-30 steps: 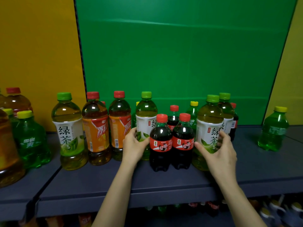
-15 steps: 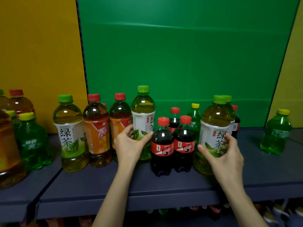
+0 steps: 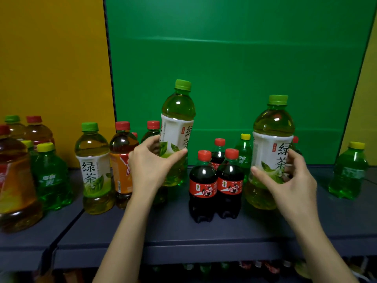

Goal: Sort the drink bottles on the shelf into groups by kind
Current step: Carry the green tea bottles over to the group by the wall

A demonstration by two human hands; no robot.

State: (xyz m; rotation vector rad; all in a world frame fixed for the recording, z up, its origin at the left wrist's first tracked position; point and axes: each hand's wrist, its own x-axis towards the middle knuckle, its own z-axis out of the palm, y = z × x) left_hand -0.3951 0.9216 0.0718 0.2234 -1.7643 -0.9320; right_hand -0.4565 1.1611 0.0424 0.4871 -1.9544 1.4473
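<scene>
In the head view, the left hand [image 3: 152, 166] gripped a green tea bottle [image 3: 177, 131] around its lower label, thumb in front and fingers wrapped behind, out of sight. That bottle was tilted slightly and stood higher than its neighbours; its base was partly masked by the hand, so whether it touched the shelf [image 3: 183, 227] could not be told. The right hand [image 3: 285, 180] clasped a second green tea bottle [image 3: 269, 152] low on its label, thumb across the front, fingertips curled round the right side. This bottle's bottom looked to be just above or at the shelf surface; contact was unclear.

Between the two hands stood a pair of small cola bottles [image 3: 216, 186], touching side by side on the shelf. A third red-capped cola bottle [image 3: 219, 150] showed behind them, only its cap and neck visible. A yellow-capped green soda bottle [image 3: 243, 154] stood behind as well, half hidden by the right-hand tea bottle.

Left of the left hand, an orange-labelled iced tea bottle [image 3: 122, 160] had its label partly covered by the hand, and another red-capped bottle [image 3: 153, 129] behind was mostly blocked. A third green tea bottle [image 3: 93, 168] stood upright further left. At the far left edge, a large amber bottle [image 3: 14, 180] was cut off by the frame. A lone green soda bottle [image 3: 348, 172] stood well apart on the right. Items on the lower shelf were too dark to make out.
</scene>
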